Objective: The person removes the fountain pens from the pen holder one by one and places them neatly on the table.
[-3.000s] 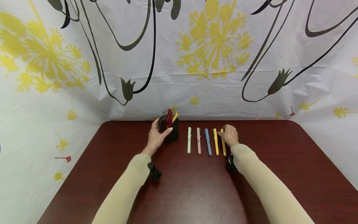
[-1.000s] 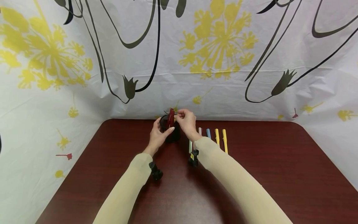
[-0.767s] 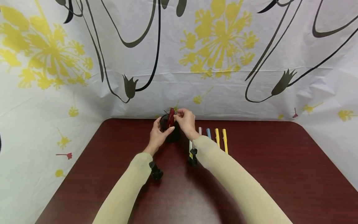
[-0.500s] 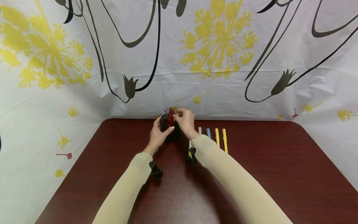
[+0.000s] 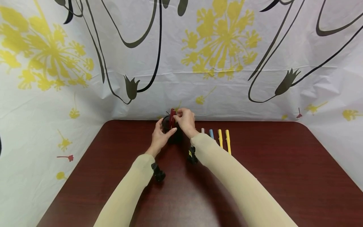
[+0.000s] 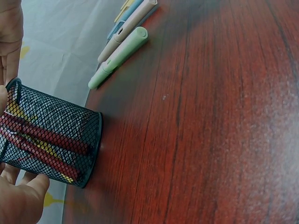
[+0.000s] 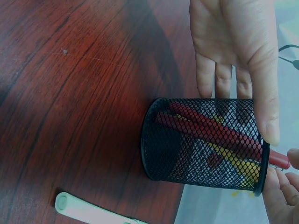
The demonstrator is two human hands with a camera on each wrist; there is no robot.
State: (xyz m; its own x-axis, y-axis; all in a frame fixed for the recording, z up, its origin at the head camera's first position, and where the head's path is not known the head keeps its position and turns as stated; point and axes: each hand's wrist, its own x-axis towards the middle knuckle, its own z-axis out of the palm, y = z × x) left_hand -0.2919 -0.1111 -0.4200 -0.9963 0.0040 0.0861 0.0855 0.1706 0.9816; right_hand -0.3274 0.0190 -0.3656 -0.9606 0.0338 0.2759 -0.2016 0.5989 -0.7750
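My left hand (image 5: 159, 136) grips the black mesh pen cup (image 5: 175, 137) by its sides, near the table's back edge. In the right wrist view the cup stands with red pens (image 7: 219, 135) and a yellow pen (image 7: 236, 163) leaning inside. At the rim my right hand (image 5: 185, 121) pinches, apparently the top of the yellow pen, right beside the red ends. Its fingertips hide that top. To the right lie a pale green pen (image 6: 119, 57), a pink pen (image 6: 128, 29), a blue pen (image 5: 211, 134) and two yellow pens, one outermost (image 5: 228, 142).
The dark red table (image 5: 269, 173) ends at a white patterned cloth (image 5: 227, 107) hanging just behind the cup. My right forearm (image 5: 227, 167) crosses over the lower part of the pen row. Both wrists carry small black cameras.
My right hand has gone left from the outermost yellow pen on the table to the cup's rim. Lately it shifts slightly left, and the red ends tilt that way. My left hand keeps its hold.
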